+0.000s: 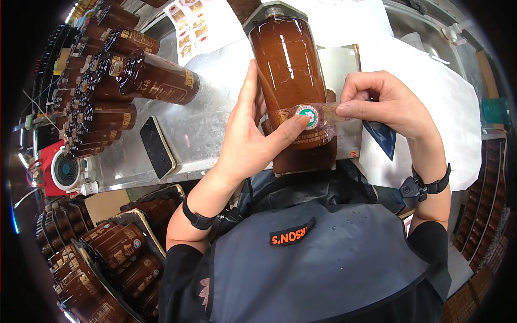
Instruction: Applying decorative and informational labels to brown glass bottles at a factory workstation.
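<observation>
A large glossy brown bottle [288, 59] lies tilted before me, its neck pointing away and its base toward me, over a brown block [309, 160]. My left hand [250, 137] grips its left side, with the thumb pressed on a round green-and-white decal [312, 118] near the base. Clear film runs from the decal to the right, and my right hand [385, 99] pinches its edge between thumb and forefinger. Below the right palm a dark blue scraper-like blade [381, 139] sticks out; its upper part is hidden by the hand.
Several brown bottles [161, 78] stand in rows at the left of the metal table [202, 107]. A phone [158, 146] lies nearer, beside a small fan [65, 170]. A printed decal sheet [207, 27] is behind; white paper [431, 107] spreads right. Crated bottles [121, 245] sit lower left.
</observation>
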Tool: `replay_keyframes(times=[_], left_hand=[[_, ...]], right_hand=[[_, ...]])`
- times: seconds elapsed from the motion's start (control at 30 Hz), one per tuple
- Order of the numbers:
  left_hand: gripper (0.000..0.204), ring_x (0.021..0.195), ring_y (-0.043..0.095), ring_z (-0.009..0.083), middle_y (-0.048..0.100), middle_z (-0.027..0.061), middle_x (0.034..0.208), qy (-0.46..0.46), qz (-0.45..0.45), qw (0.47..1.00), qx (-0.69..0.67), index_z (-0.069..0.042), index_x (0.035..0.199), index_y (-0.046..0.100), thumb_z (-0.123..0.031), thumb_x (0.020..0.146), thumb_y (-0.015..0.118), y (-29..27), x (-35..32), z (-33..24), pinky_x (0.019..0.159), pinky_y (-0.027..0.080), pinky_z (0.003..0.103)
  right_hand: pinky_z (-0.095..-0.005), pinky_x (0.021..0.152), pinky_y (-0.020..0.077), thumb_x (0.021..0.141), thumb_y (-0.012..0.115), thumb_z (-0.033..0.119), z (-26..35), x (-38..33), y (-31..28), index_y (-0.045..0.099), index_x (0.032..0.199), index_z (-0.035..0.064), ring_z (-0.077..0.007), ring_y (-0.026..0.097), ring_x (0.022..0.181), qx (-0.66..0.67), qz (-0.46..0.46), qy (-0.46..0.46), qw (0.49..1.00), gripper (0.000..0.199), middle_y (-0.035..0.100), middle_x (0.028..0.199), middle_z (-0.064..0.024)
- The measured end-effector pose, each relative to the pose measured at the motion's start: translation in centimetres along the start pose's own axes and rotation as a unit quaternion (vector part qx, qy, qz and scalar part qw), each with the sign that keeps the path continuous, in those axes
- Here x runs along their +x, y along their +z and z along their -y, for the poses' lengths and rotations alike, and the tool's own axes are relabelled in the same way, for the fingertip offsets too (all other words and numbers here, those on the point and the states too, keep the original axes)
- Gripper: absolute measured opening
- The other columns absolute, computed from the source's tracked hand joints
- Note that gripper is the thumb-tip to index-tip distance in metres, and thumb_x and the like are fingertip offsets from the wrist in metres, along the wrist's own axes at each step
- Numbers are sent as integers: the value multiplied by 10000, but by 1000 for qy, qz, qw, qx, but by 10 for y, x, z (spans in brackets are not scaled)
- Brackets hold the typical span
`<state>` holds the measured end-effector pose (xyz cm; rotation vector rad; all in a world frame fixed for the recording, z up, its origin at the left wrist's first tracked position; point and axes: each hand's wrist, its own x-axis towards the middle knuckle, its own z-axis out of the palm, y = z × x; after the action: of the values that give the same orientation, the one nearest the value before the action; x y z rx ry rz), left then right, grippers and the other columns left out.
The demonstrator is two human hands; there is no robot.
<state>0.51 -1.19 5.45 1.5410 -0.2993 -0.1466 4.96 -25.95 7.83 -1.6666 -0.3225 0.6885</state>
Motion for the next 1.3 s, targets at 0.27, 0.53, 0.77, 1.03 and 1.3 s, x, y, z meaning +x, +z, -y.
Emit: replay_keyframes(times=[0.27,0.53,0.77,1.03,1.3], left_hand=[[993,1331,460,271,375,235,1483,-19,0,1000,-18,65,1530,-2,-37,860,725,-2,0,4,1096,399,373],[961,1355,434,265,367,215,1495,-16,7,999,-42,48,1539,15,-29,870,700,-4,2,8,1100,392,370],[834,1257,521,209,483,154,1388,-69,16,994,-85,22,1518,144,-15,880,680,2,7,-5,1053,439,351],[752,1206,555,185,528,134,1325,-79,23,992,-97,13,1469,239,1,865,687,2,9,-6,1022,465,334],[726,1177,574,179,544,125,1302,-82,11,993,-80,7,1439,282,-12,852,709,2,11,-5,999,482,331]], right_hand=[[-182,555,340,877,738,156,-6,7,3,679,819,37,2,438,624,-3,4,19,1000,145,540,669,78],[-180,568,355,874,742,154,-5,9,8,670,809,43,-1,454,644,43,9,22,999,148,562,698,72],[-177,596,410,861,763,160,-1,8,6,679,823,31,-12,516,660,19,19,50,998,160,599,694,48],[-185,574,381,861,762,166,-5,11,7,686,824,37,-14,485,640,33,19,34,999,155,573,678,59],[-188,570,376,872,753,187,-9,13,4,687,833,41,-10,478,644,47,39,29,998,165,571,682,63]])
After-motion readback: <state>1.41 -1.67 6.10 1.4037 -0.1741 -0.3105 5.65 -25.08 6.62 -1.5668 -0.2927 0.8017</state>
